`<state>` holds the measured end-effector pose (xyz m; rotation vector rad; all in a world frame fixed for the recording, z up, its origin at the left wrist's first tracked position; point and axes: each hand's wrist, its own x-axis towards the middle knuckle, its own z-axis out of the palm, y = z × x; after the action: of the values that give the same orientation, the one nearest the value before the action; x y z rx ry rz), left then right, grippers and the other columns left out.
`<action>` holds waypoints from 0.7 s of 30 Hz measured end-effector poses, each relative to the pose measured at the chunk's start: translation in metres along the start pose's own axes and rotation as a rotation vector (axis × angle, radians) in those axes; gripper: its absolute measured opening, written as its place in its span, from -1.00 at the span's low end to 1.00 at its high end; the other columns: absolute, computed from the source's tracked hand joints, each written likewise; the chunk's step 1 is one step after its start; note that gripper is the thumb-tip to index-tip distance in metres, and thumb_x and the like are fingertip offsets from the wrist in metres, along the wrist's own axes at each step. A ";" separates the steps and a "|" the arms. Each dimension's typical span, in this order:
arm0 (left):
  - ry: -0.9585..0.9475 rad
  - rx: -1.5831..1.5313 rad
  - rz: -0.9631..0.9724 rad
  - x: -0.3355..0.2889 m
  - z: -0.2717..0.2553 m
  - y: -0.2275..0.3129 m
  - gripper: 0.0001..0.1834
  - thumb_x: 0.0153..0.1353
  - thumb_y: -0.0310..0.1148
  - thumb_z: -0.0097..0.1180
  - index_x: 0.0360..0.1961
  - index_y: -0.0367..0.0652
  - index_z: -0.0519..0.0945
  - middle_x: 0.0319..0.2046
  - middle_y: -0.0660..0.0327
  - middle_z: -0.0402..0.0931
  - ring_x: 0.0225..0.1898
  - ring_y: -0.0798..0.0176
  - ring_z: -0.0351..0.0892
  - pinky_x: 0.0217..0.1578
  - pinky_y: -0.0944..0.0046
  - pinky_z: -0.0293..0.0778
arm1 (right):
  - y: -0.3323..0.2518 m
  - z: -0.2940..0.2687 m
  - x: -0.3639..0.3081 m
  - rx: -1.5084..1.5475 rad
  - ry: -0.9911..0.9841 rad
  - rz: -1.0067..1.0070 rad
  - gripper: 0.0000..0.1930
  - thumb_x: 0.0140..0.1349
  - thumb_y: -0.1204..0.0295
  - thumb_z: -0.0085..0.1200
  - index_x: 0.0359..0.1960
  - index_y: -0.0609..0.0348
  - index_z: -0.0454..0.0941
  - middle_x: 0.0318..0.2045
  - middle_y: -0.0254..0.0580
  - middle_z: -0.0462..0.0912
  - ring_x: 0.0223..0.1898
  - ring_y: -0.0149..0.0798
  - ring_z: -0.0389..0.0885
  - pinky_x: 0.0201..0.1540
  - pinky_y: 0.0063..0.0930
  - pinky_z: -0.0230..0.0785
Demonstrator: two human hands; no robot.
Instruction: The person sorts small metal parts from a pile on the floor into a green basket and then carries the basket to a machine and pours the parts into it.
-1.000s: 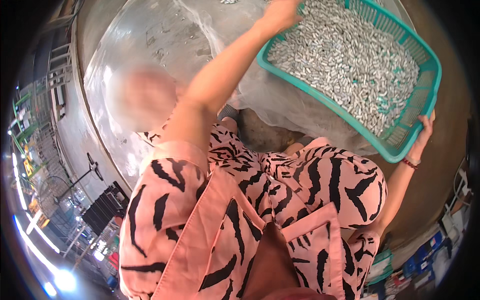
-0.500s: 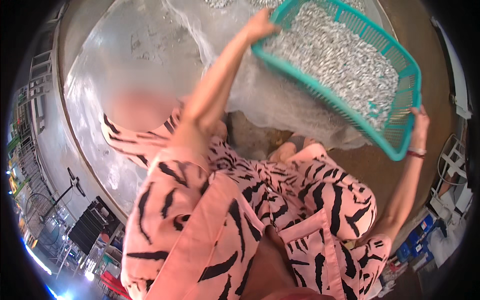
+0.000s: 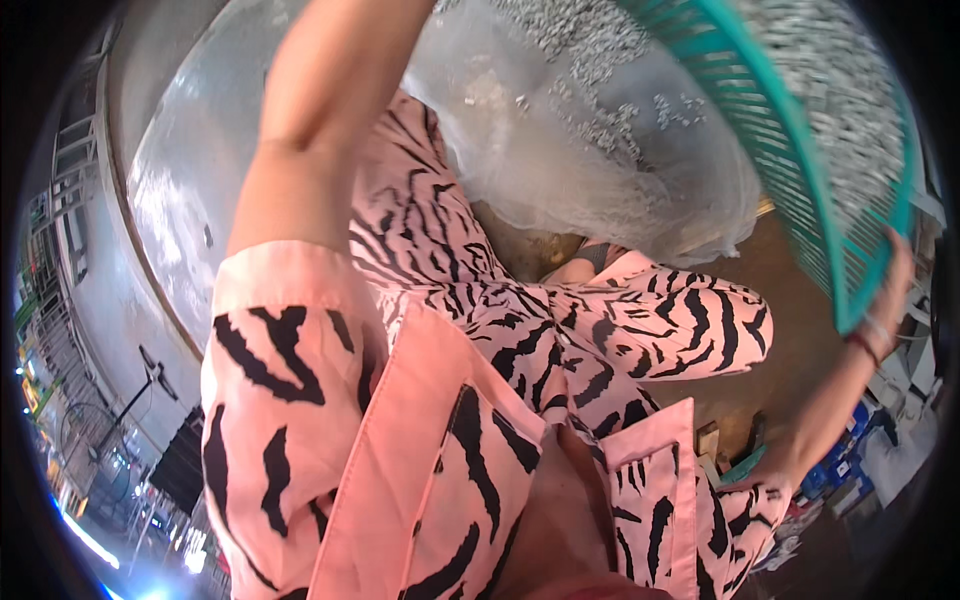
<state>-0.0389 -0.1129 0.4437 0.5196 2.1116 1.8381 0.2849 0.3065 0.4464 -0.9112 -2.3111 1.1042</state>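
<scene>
A green plastic basket (image 3: 800,180) with slatted sides is held up at the upper right, tilted, its near corner lowest. Many small silvery-grey pieces (image 3: 835,90) fill it, too blurred to name. My right hand (image 3: 893,285) is closed on the basket's near right end, a dark red band round the wrist. My left forearm (image 3: 340,70) stretches up past the top edge, so the left hand is out of sight. Below and left of the basket lies a translucent plastic sheet (image 3: 560,190), with more of the small grey pieces (image 3: 590,50) scattered over its far part.
I sit on the floor with legs folded, in pink clothes (image 3: 690,320) with black stripes. Wet-looking grey floor (image 3: 190,170) extends to the left. A stand fan (image 3: 85,430) is at the lower left. Blue and white items (image 3: 850,470) stand at the right edge.
The basket has moved right and nearer, tilting more steeply. My left hand has gone out past the top edge. Grey pieces on the sheet, formerly hidden behind the basket, now show.
</scene>
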 end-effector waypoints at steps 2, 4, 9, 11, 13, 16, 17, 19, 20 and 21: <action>-0.033 0.697 0.682 0.032 -0.028 -0.036 -0.63 -0.18 -0.42 0.17 -0.24 -0.25 0.60 -0.43 0.12 0.58 -0.32 0.17 0.54 -0.29 0.26 0.46 | 0.028 0.042 0.035 0.186 -0.029 0.077 -0.71 0.12 0.46 0.03 -0.12 0.32 0.52 -0.22 -0.17 0.59 -0.21 -0.30 0.54 -0.10 -0.42 0.36; -0.038 0.106 0.126 0.027 -0.039 -0.071 -0.55 -0.22 -0.46 0.10 -0.16 -0.24 0.60 -0.37 0.17 0.58 -0.31 0.26 0.50 -0.24 0.32 0.42 | 0.071 0.079 0.056 0.366 -0.034 0.101 -0.73 0.05 0.56 0.08 -0.17 0.34 0.53 -0.29 -0.19 0.61 -0.34 -0.35 0.56 -0.27 -0.51 0.41; -0.041 0.158 0.063 0.016 -0.052 -0.112 -0.54 -0.21 -0.47 0.08 -0.14 -0.26 0.58 -0.38 0.17 0.57 -0.33 0.31 0.49 -0.25 0.33 0.42 | 0.113 0.137 0.055 0.281 -0.044 0.139 -0.72 0.06 0.58 0.05 -0.14 0.34 0.54 -0.28 -0.23 0.62 -0.33 -0.39 0.54 -0.23 -0.57 0.39; -0.062 0.047 0.100 0.002 -0.053 -0.109 -0.53 -0.19 -0.48 0.07 -0.13 -0.28 0.57 -0.35 0.18 0.58 -0.30 0.31 0.51 -0.22 0.34 0.42 | 0.095 0.147 0.031 0.366 -0.062 0.053 -0.71 0.07 0.56 0.05 -0.13 0.35 0.53 -0.26 -0.22 0.61 -0.32 -0.40 0.54 -0.24 -0.57 0.38; -0.025 0.244 0.129 -0.009 -0.056 -0.109 -0.48 -0.09 -0.40 0.13 -0.02 -0.33 0.49 -0.23 0.11 0.58 -0.21 0.24 0.54 -0.16 0.30 0.43 | 0.077 0.156 0.002 0.402 -0.025 0.081 -0.70 0.08 0.54 0.05 -0.11 0.36 0.52 -0.25 -0.21 0.61 -0.31 -0.40 0.53 -0.24 -0.56 0.37; 0.014 -0.083 -0.064 -0.010 -0.061 -0.128 -0.30 -0.15 -0.47 0.16 0.15 -0.24 0.39 -0.19 0.20 0.55 -0.22 0.37 0.49 -0.16 0.39 0.42 | 0.074 0.177 -0.025 0.287 0.127 0.034 -0.65 0.06 0.53 0.05 -0.07 0.36 0.49 -0.22 -0.19 0.60 -0.29 -0.41 0.51 -0.22 -0.55 0.35; -0.076 0.002 -0.049 -0.006 -0.060 -0.139 -0.28 -0.16 -0.48 0.16 0.17 -0.24 0.38 -0.16 0.22 0.54 -0.20 0.37 0.49 -0.15 0.38 0.42 | 0.079 0.184 -0.026 0.105 0.116 0.161 -0.64 0.05 0.54 0.03 -0.06 0.36 0.48 -0.22 -0.20 0.60 -0.29 -0.42 0.50 -0.21 -0.55 0.34; -0.087 0.209 -0.132 0.001 -0.058 -0.164 -0.29 -0.19 -0.51 0.13 0.15 -0.20 0.41 -0.16 0.23 0.55 -0.19 0.37 0.49 -0.14 0.38 0.42 | 0.097 0.192 -0.022 0.197 -0.033 0.288 -0.63 0.04 0.57 -0.01 -0.05 0.36 0.49 -0.23 -0.24 0.59 -0.28 -0.41 0.49 -0.20 -0.56 0.33; -0.108 0.330 -0.167 0.003 -0.057 -0.174 -0.31 -0.20 -0.52 0.11 0.13 -0.15 0.45 -0.22 0.22 0.57 -0.21 0.39 0.49 -0.14 0.39 0.41 | 0.107 0.191 -0.016 0.247 -0.029 0.180 -0.63 0.04 0.57 -0.01 -0.05 0.36 0.49 -0.23 -0.24 0.59 -0.28 -0.41 0.49 -0.20 -0.56 0.33; -0.133 0.211 -0.233 0.003 -0.057 -0.182 -0.35 -0.20 -0.52 0.10 0.08 -0.13 0.50 -0.27 0.22 0.58 -0.23 0.41 0.48 -0.15 0.40 0.40 | 0.115 0.191 -0.016 0.281 -0.027 0.162 -0.61 0.03 0.58 -0.03 -0.04 0.37 0.48 -0.23 -0.24 0.59 -0.29 -0.41 0.49 -0.20 -0.57 0.33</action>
<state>-0.0810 -0.1840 0.2712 0.4096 2.1839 1.4260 0.2229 0.2497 0.2396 -0.9891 -2.0604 1.4722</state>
